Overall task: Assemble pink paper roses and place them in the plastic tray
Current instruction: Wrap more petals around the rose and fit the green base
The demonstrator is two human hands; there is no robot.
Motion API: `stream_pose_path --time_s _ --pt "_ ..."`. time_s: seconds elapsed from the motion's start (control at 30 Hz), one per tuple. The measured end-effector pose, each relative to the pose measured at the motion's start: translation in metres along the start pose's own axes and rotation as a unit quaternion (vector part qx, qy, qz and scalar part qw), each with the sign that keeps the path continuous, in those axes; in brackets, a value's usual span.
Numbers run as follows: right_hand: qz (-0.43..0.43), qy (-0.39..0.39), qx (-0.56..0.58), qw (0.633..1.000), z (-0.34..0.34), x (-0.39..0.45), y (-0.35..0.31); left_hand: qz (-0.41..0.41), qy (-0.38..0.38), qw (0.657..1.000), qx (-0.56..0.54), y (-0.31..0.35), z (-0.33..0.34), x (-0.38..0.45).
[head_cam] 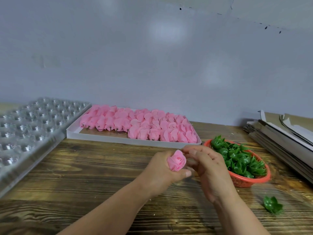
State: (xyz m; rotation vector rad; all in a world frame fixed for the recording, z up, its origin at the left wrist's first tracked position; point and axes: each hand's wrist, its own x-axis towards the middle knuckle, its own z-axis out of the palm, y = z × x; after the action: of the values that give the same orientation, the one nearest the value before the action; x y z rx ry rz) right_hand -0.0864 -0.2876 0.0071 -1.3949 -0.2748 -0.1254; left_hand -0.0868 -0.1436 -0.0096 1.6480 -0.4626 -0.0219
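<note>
The pink paper rose (pixel 176 160) sits at the lower centre of the head view, gripped by the left hand (pixel 162 168); the right hand (pixel 205 164) pinches its outer petal. It looks light and easily crushed, so hold the base. The clear plastic tray (pixel 32 126) waits at left, with bare wooden table (pixel 94 168) between.

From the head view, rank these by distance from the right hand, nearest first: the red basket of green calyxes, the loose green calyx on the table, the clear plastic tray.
Measured from the right hand:
1. Red basket, just right of the hand.
2. Loose green calyx, at the table's near right.
3. Clear plastic tray, far across on the left.
</note>
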Motion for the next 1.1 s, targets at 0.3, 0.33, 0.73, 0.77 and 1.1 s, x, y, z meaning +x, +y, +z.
stream_pose_path --time_s 0.3,0.33,0.73,0.77,1.1 --pt "0.017 -0.044 -0.065 0.997 0.0028 -0.0022 -0.0048 -0.028 -0.08 0.996 0.032 -0.0091 0.004 -0.0017" --pt "0.024 -0.04 -0.067 0.997 0.0024 -0.0022 -0.0048 -0.033 -0.082 0.996 0.03 -0.0103 0.0038 -0.0017" --pt "0.13 -0.082 0.049 0.987 0.0015 -0.0014 -0.0041 -0.018 -0.078 0.995 0.055 -0.007 0.0036 -0.0032" --pt "0.129 -0.09 0.043 0.987 0.0014 -0.0012 -0.004 -0.017 -0.079 0.995 0.057 -0.0069 0.0036 -0.003" --pt "-0.094 -0.01 -0.107 0.99 0.0047 -0.0051 -0.0041 -0.028 0.005 0.999 0.028 -0.0102 0.0027 0.0013"
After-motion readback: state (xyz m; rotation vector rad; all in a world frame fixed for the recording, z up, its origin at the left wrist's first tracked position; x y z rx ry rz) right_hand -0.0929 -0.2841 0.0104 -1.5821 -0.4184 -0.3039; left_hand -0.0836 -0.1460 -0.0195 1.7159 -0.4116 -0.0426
